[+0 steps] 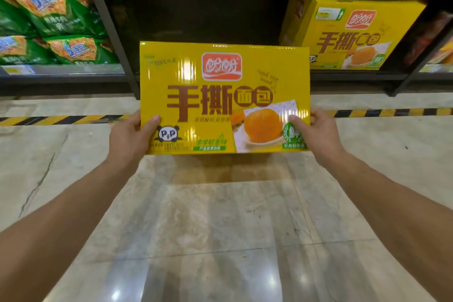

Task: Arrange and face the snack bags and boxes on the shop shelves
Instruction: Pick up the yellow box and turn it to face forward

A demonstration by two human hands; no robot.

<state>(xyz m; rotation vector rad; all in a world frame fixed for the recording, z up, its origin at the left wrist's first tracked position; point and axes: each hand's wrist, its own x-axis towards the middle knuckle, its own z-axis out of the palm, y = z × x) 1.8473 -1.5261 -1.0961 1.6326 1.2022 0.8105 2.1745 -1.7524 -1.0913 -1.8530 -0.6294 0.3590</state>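
Note:
A large yellow bread box (220, 95) with brown characters and a bun picture is held upright in front of the bottom shelf, its printed face toward me. My left hand (130, 137) grips its lower left edge, thumb on the front by the panda logo. My right hand (316, 132) grips the lower right edge, thumb on the green badge. A second, matching yellow box (348, 32) stands on the bottom shelf to the right, turned slightly at an angle. The shelf bay behind the held box is dark.
Green snack bags (49, 14) fill the shelf at the left, behind a dark upright post (110, 27). A yellow-and-black hazard strip (61, 119) runs along the glossy marble floor (220, 228). Reddish packs (431, 32) show at the far right.

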